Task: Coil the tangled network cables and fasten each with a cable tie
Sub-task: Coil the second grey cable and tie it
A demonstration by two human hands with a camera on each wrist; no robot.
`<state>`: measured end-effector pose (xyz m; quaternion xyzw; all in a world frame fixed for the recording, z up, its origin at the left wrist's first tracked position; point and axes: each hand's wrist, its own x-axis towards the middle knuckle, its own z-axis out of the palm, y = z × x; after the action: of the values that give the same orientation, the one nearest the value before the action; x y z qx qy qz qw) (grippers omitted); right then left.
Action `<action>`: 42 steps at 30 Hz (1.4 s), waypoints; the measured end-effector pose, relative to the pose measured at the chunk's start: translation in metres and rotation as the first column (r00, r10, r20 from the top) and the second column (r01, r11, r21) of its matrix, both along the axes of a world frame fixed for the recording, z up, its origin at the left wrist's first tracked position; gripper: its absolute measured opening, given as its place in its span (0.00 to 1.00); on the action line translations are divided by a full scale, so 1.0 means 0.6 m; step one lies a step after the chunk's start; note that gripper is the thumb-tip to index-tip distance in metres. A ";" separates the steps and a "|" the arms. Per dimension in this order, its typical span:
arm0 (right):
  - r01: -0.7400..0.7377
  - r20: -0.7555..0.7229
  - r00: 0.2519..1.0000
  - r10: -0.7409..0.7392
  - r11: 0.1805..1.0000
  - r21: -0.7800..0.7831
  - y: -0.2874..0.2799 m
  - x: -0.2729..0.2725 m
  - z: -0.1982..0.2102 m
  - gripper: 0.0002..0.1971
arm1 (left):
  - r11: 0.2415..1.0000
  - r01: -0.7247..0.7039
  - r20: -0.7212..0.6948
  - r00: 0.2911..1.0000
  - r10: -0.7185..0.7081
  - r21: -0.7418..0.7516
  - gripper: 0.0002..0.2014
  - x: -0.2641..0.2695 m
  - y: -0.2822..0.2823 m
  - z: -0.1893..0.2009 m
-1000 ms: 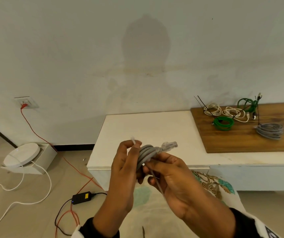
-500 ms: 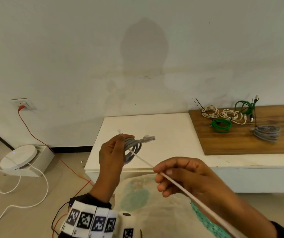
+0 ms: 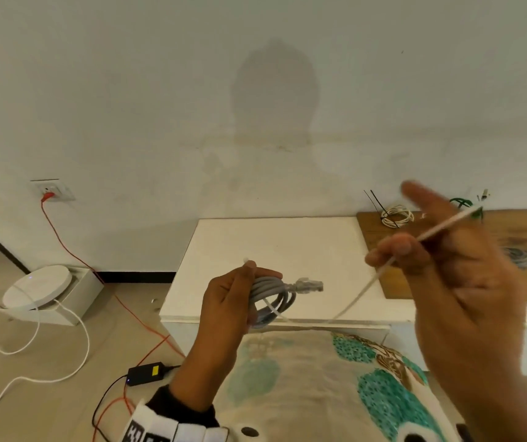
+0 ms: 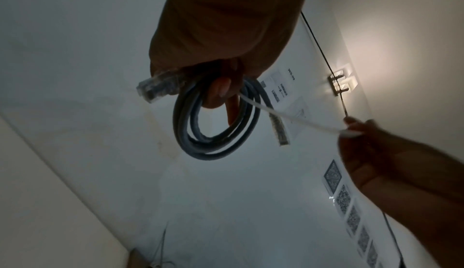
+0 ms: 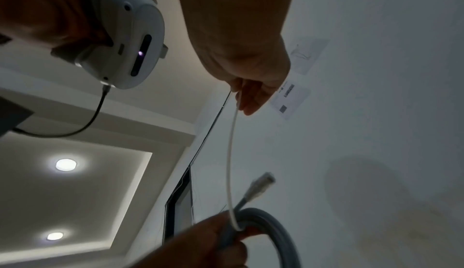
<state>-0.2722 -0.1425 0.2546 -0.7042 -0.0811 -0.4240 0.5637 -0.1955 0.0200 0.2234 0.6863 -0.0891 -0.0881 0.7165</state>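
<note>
My left hand (image 3: 239, 295) grips a small coil of grey network cable (image 3: 271, 298) in mid-air, its clear plug (image 3: 310, 286) sticking out to the right. A white cable tie (image 3: 361, 291) is wrapped round the coil, and its long tail runs up and right to my right hand (image 3: 402, 250), which pinches it with the index finger pointing out. In the left wrist view the coil (image 4: 216, 125) hangs from my fingers, with the tie (image 4: 288, 117) stretched to the right hand (image 4: 351, 131). The right wrist view shows the tie (image 5: 229, 163) running down to the coil (image 5: 263, 220).
A white table (image 3: 271, 244) stands ahead, with a wooden board (image 3: 526, 237) on its right carrying coiled white (image 3: 396, 215), green (image 3: 461, 204) and grey (image 3: 518, 255) cables. On the floor at left are a white round device (image 3: 37, 287), a black adapter (image 3: 145, 373) and loose wires.
My hands have drawn apart. The right hand has pulled the tie's tail up and to the right, away from the coil. The left hand still holds the coil.
</note>
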 end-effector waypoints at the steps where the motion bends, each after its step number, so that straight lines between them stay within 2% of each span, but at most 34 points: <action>1: 0.030 0.009 1.000 -0.030 0.999 -0.019 -0.002 0.007 0.004 0.23 | 1.000 0.019 0.001 1.000 -0.019 0.001 0.21 -0.004 0.000 0.004; 3: 0.046 0.049 0.998 -0.044 0.998 -0.037 -0.006 0.018 0.021 0.34 | 0.998 0.058 0.011 0.998 -0.058 0.008 0.21 -0.012 0.001 0.010; 4: 0.039 0.068 0.997 -0.035 0.998 -0.052 -0.007 0.021 0.031 0.33 | 0.997 0.074 0.014 0.997 -0.074 0.011 0.22 -0.014 0.000 0.012; 5: 0.014 0.077 0.997 -0.009 0.997 -0.072 -0.007 0.022 0.042 0.26 | 0.996 0.087 0.011 0.996 -0.088 0.009 0.22 -0.015 0.000 0.013; 7: -0.131 0.055 0.989 0.138 0.985 -0.115 -0.002 0.020 0.057 0.12 | 0.994 0.106 0.009 0.994 -0.106 0.016 0.21 -0.017 -0.002 0.013; 9: -0.308 -0.002 0.951 0.310 0.943 -0.125 0.008 0.019 0.055 0.13 | 0.993 0.111 0.022 0.993 -0.112 0.038 0.21 -0.020 -0.005 0.015; 10: -0.338 -0.030 0.941 0.337 0.930 -0.146 0.014 0.020 0.049 0.14 | 0.993 0.110 0.031 0.993 -0.111 0.044 0.21 -0.022 -0.006 0.016; 14: -0.134 -0.045 0.991 0.126 0.931 -0.340 0.035 0.024 0.009 0.11 | 0.994 0.100 0.073 0.992 -0.103 0.039 0.24 -0.033 -0.007 0.030; 16: -0.072 -0.057 0.997 0.055 0.932 -0.355 0.037 0.025 -0.004 0.09 | 0.992 0.118 0.125 0.985 -0.121 0.033 0.22 -0.040 -0.006 0.039; 17: -0.084 -0.084 0.995 0.060 0.943 -0.322 0.036 0.026 -0.005 0.09 | 0.990 0.137 0.137 0.981 -0.140 0.032 0.21 -0.043 -0.006 0.044; 21: -0.275 -0.165 0.952 0.259 0.958 -0.083 0.027 0.027 0.005 0.08 | 0.980 0.199 0.118 0.973 -0.200 0.024 0.18 -0.050 -0.001 0.052; 23: -0.294 -0.163 0.944 0.286 0.955 -0.026 0.028 0.026 0.011 0.07 | 0.981 0.192 0.116 0.974 -0.193 0.023 0.18 -0.051 -0.001 0.054; 28: -0.216 -0.104 0.972 0.210 0.976 -0.042 0.034 0.023 0.012 0.07 | 0.982 0.186 0.117 0.975 -0.190 0.044 0.18 -0.052 -0.001 0.057; 32: -0.193 -0.014 0.981 0.193 0.972 -0.137 0.037 0.024 0.013 0.05 | 0.981 0.177 0.115 0.976 -0.185 0.078 0.17 -0.054 0.000 0.059; 36: -0.184 -0.025 0.983 0.183 0.957 -0.225 0.032 0.027 0.013 0.04 | 0.981 0.169 0.112 0.977 -0.179 0.096 0.18 -0.052 0.000 0.059; 42: -0.186 -0.053 0.983 0.178 0.955 -0.230 0.030 0.031 0.011 0.04 | 0.974 0.182 0.120 0.973 -0.198 0.136 0.19 -0.047 0.000 0.055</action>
<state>-0.2537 -0.1246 0.2609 -0.7617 -0.1862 -0.3467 0.5147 -0.2236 0.0198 0.2563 0.7222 -0.1962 -0.1160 0.6530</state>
